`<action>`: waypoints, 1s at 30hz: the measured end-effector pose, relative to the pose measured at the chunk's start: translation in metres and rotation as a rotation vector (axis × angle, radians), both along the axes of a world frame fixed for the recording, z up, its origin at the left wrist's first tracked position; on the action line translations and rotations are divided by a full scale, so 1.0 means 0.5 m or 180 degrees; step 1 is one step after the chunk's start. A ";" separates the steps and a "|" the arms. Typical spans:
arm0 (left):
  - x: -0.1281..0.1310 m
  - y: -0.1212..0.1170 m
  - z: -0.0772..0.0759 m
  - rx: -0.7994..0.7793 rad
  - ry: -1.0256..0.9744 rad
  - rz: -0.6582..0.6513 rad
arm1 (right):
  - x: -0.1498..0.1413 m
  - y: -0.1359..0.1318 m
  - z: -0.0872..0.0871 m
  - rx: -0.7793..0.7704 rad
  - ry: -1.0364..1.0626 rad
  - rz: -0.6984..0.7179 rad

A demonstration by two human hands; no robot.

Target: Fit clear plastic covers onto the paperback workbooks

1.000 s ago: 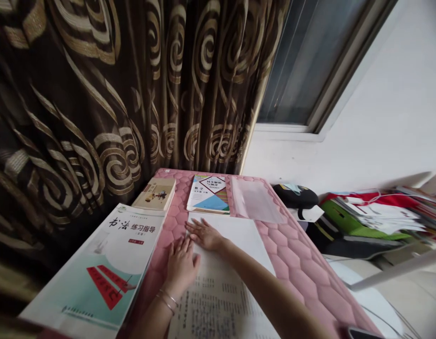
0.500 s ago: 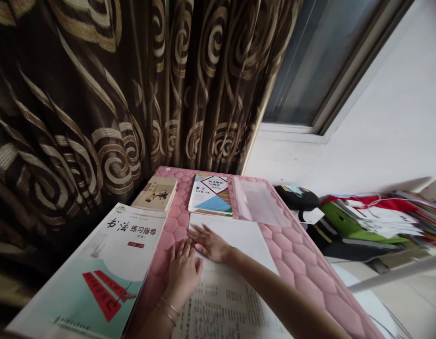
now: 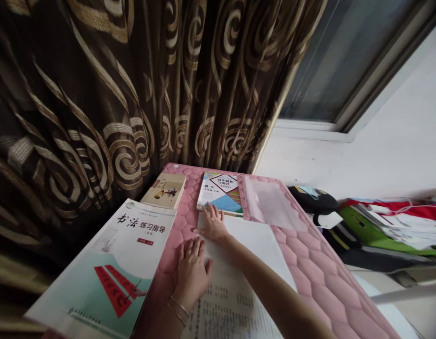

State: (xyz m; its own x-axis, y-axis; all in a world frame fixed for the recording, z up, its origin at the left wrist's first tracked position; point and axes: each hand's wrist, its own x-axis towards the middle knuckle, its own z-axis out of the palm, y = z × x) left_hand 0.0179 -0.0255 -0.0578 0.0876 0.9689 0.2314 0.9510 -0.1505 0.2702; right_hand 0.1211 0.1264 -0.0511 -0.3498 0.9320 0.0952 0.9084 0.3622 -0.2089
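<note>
A large white printed sheet (image 3: 253, 245) lies on the pink quilted table mat (image 3: 310, 268). My left hand (image 3: 193, 273) rests flat on the sheet's left edge, fingers spread, with thin bracelets on the wrist. My right hand (image 3: 213, 223) lies flat at the sheet's top left corner, its fingertips reaching onto the lower edge of a maths workbook (image 3: 221, 192) with a blue and striped cover. Neither hand holds anything.
A big teal and white calligraphy workbook (image 3: 108, 268) lies at the left, a small tan book (image 3: 164, 189) behind it. A clear plastic sleeve (image 3: 270, 203) lies right of the maths workbook. A dark patterned curtain (image 3: 115, 94) hangs behind; piled papers and bags (image 3: 380, 226) sit at right.
My right hand has slid forward along the sheet to its top corner and onto the maths workbook's edge. My left hand stays flat on the sheet. The camera has shifted slightly.
</note>
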 end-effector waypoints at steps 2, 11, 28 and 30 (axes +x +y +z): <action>0.001 0.001 0.001 -0.0022 -0.0015 0.0015 | -0.002 0.030 0.003 0.0031 0.0033 -0.0312; -0.003 0.001 0.003 -0.0075 -0.0042 0.0003 | -0.022 0.032 0.003 0.0049 0.0120 -0.0687; -0.002 0.005 0.006 0.0032 -0.0005 0.0039 | -0.046 0.039 0.008 0.0665 0.0055 -0.0752; -0.001 0.006 0.006 -0.0030 -0.0003 0.0062 | -0.036 0.002 -0.007 0.0575 0.0086 -0.0700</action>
